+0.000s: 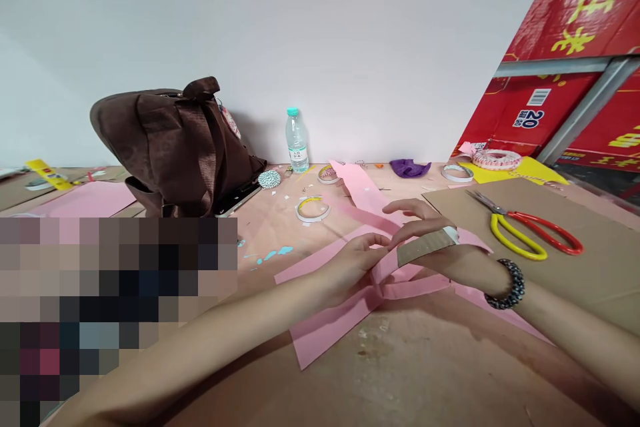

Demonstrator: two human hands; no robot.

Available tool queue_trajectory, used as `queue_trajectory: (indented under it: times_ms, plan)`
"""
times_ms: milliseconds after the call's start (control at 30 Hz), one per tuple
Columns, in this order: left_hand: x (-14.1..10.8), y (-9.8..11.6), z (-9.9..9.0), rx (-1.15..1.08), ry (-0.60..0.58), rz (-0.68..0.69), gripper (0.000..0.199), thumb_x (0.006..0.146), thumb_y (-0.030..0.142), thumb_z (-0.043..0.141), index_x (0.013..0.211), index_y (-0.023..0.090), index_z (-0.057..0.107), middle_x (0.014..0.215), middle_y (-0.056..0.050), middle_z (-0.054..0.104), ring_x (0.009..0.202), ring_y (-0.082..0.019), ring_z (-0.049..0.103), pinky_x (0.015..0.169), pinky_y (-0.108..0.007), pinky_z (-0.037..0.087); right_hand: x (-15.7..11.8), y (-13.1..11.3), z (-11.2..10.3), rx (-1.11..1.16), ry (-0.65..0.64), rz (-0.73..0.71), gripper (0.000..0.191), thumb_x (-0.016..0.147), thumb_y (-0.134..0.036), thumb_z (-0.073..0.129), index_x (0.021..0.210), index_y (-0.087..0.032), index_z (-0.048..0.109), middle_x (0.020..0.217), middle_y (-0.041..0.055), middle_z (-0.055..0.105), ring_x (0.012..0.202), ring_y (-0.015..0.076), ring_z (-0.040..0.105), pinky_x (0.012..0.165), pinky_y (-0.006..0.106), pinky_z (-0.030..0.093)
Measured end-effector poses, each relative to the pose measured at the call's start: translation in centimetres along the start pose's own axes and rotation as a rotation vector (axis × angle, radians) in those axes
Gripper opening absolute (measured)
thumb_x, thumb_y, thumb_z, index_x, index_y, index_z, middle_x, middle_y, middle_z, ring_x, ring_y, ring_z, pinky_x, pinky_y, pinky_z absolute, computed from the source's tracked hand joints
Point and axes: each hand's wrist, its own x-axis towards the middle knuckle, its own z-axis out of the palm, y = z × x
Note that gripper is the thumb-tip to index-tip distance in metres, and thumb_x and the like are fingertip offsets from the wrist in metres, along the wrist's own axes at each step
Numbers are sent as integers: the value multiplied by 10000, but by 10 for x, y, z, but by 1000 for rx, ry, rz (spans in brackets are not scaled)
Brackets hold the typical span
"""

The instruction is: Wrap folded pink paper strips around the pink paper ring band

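Observation:
My left hand has its fingers pinched on a pink paper strip. That strip wraps the end of a narrow brown cardboard strip, which bends across the front of my right hand. My right hand's fingers curve over toward my left fingertips and press at the same pink strip; its thumb is hidden. A tail of pink paper hangs below the band. Beneath both hands lie larger pink paper pieces on the table. A dark beaded bracelet circles my right wrist.
Red-and-yellow-handled scissors lie on a cardboard sheet at right. Tape rolls, a water bottle, purple crumpled material and a brown bag stand toward the white wall. Red boxes are stacked at right; the lower left is pixelated.

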Motion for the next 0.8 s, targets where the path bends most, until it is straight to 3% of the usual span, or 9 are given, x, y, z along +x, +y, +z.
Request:
queue_trajectory:
  times_ms: [100, 200, 267, 367, 467, 600, 667, 733, 800]
  plan:
    - [-1, 0, 2, 28, 71, 110, 253, 781, 370, 667, 794, 177, 505, 591, 67, 474, 522, -78, 456, 573, -238, 393, 0, -1, 1, 11, 97, 110, 225, 888, -366, 618, 730, -225, 694, 1005, 60, 626, 1120, 230, 526, 938, 375, 459]
    - [-2, 8, 2, 166, 93, 236, 264, 752, 366, 711, 814, 163, 554, 673, 52, 495, 603, -78, 456, 588, -222, 365, 0, -1, 2, 38, 171, 229, 180, 882, -364, 600, 801, -221, 674, 1018, 51, 618, 980, 207, 583, 864, 358, 485]
    - [-1, 16, 0, 335, 79, 298, 250, 742, 330, 729, 859, 146, 606, 744, 30, 525, 654, -81, 455, 588, -218, 338, -1, -4, 3, 46, 157, 299, 175, 903, -377, 579, 871, -230, 669, 994, 39, 628, 902, 192, 607, 795, 336, 505]
    - [0, 29, -6, 457, 64, 349, 240, 805, 359, 665, 891, 137, 638, 801, 2, 561, 694, -93, 474, 621, -231, 351, 1, -17, 5, 168, 100, 399, 299, 931, -445, 542, 792, -204, 653, 820, 27, 624, 800, 164, 602, 737, 283, 505]
    - [0, 37, -11, 449, 61, 373, 244, 808, 378, 665, 856, 140, 637, 766, 12, 547, 673, -89, 460, 615, -232, 342, 4, -35, 8, 540, 106, 508, 340, 915, -454, 569, 735, -171, 630, 757, 28, 598, 712, 135, 585, 692, 248, 512]
    - [-5, 48, -12, 412, 22, 334, 263, 795, 391, 670, 780, 132, 623, 678, 22, 494, 631, -89, 429, 589, -237, 310, 3, -54, 3, 1153, -10, 710, 241, 887, -380, 584, 954, -172, 685, 871, 62, 642, 665, 139, 632, 572, 233, 545]
    - [-8, 54, -12, 391, 10, 310, 270, 767, 390, 690, 785, 126, 636, 668, 16, 495, 611, -88, 425, 578, -239, 304, 1, -58, -3, 1291, -74, 823, 225, 856, -360, 614, 986, -189, 684, 857, 62, 657, 640, 125, 641, 480, 169, 505]
    - [-11, 61, -10, 399, 3, 300, 259, 746, 370, 704, 768, 119, 647, 652, 18, 489, 589, -81, 413, 564, -236, 297, -1, -60, -5, 1269, -109, 885, 246, 829, -382, 652, 1013, -220, 669, 845, 60, 671, 616, 128, 648, 436, 148, 475]
    - [-14, 66, -8, 416, -13, 302, 228, 740, 338, 705, 766, 116, 660, 634, 24, 479, 577, -75, 404, 552, -231, 294, -4, -62, -4, 1072, -176, 855, 235, 834, -391, 646, 1018, -244, 649, 882, 59, 680, 620, 154, 663, 455, 190, 499]
